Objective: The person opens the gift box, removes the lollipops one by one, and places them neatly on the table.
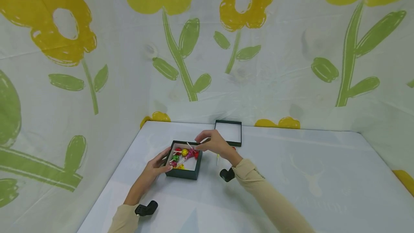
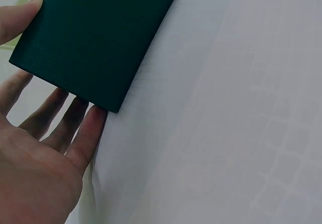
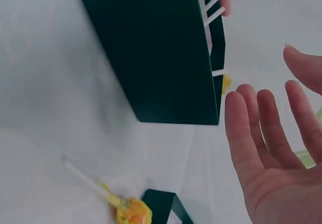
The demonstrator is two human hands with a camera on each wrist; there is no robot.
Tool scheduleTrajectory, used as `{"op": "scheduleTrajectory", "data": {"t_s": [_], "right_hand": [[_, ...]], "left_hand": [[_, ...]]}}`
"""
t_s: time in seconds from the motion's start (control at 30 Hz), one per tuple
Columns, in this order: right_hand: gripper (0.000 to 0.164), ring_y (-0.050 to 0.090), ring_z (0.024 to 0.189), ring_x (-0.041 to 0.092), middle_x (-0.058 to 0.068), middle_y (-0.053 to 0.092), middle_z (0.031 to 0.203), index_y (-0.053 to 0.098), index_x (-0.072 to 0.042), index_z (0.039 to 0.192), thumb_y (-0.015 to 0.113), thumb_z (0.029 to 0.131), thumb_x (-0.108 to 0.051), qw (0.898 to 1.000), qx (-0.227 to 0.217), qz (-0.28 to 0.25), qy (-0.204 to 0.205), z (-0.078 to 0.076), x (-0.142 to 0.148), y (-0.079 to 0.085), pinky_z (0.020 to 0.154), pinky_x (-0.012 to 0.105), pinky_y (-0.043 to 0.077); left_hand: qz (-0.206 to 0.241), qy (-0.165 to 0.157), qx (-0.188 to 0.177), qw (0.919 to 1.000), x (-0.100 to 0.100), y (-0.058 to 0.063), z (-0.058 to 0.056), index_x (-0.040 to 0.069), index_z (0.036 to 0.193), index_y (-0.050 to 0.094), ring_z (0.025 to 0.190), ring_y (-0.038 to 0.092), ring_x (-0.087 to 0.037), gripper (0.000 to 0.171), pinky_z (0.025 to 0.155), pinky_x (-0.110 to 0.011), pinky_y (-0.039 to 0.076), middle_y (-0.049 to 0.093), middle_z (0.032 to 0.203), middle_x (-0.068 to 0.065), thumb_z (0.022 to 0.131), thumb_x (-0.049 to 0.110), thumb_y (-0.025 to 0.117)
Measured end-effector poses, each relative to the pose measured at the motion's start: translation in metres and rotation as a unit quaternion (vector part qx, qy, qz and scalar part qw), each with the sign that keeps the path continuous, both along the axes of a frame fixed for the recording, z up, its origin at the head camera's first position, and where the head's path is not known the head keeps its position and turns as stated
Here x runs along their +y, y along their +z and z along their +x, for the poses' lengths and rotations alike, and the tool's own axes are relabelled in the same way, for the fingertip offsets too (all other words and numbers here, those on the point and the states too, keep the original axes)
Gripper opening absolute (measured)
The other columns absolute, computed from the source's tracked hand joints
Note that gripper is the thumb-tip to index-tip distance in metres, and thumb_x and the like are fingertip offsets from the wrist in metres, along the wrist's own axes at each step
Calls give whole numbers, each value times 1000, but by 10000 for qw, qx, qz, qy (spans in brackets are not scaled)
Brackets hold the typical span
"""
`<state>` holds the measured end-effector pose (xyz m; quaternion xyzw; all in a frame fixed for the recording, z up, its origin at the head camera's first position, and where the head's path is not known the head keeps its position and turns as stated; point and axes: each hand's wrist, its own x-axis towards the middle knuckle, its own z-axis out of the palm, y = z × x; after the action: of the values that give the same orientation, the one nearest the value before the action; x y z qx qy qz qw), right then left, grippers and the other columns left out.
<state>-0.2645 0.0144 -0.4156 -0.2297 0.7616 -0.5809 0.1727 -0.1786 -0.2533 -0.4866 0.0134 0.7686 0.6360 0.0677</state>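
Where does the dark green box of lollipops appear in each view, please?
Head: dark green lollipop box below centre, slightly left.
Left wrist: box at upper left, cut by the top edge.
Right wrist: box at upper centre, likewise cut.
Shared landmark: left hand; right wrist shows only a finger.

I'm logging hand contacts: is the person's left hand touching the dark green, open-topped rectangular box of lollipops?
Touching. The left wrist view shows the left hand with its thumb and fingertips meeting edges of the dark green box.
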Motion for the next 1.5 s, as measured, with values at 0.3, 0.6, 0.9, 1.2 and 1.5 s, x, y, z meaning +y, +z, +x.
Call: {"op": "scheduleTrajectory", "data": {"t_s": [0.3, 0.6, 0.9, 1.2, 1.5], "right_hand": [[22, 61, 88, 19, 11, 64, 103, 68, -4, 102, 72, 81, -6, 9998, -102, -98, 167, 4, -23, -11, 76, 30, 53], [25, 56, 85, 21, 14, 64, 104, 67, 4, 102, 70, 77, 4, 9976, -245, 200, 618, 7, -49, -7, 70, 29, 52], [29, 57, 71, 15, 24, 64, 101, 64, 10, 100, 64, 72, 14, 9901, -688, 427, 1147, 11, -68, -12, 72, 42, 55], [22, 57, 62, 18, 11, 66, 86, 68, 1, 89, 65, 73, 15, 9869, -899, 1201, 594, 14, -82, -20, 64, 36, 56], [15, 57, 57, 16, 1, 60, 73, 69, -3, 76, 66, 76, 12, 9848, -51, 1676, 464, 20, -91, -29, 53, 29, 54]], "left_hand": [[-17, 21, -23, 10000, 1, -2, -2, 23, 147, 34, 139, 19, -38, 68, 109, -58, 18, 23, 155, -4, 87, 18, 65], [36, 57, -27, 10000, 1, -1, -1, 23, 147, 35, 139, 21, -38, 67, 109, -57, 20, 24, 154, -4, 87, 18, 65], [241, -42, 68, 9997, -1, 0, 2, 23, 146, 37, 138, 25, -34, 67, 109, -56, 22, 29, 152, -4, 86, 17, 66], [255, -17, 82, 9996, 0, -3, 0, 26, 145, 39, 139, 23, -32, 66, 109, -56, 22, 28, 152, 0, 85, 19, 67], [304, 5, 7, 9995, 0, 0, 2, 23, 146, 37, 139, 22, -34, 67, 109, -55, 23, 27, 153, -3, 86, 17, 66]]}}
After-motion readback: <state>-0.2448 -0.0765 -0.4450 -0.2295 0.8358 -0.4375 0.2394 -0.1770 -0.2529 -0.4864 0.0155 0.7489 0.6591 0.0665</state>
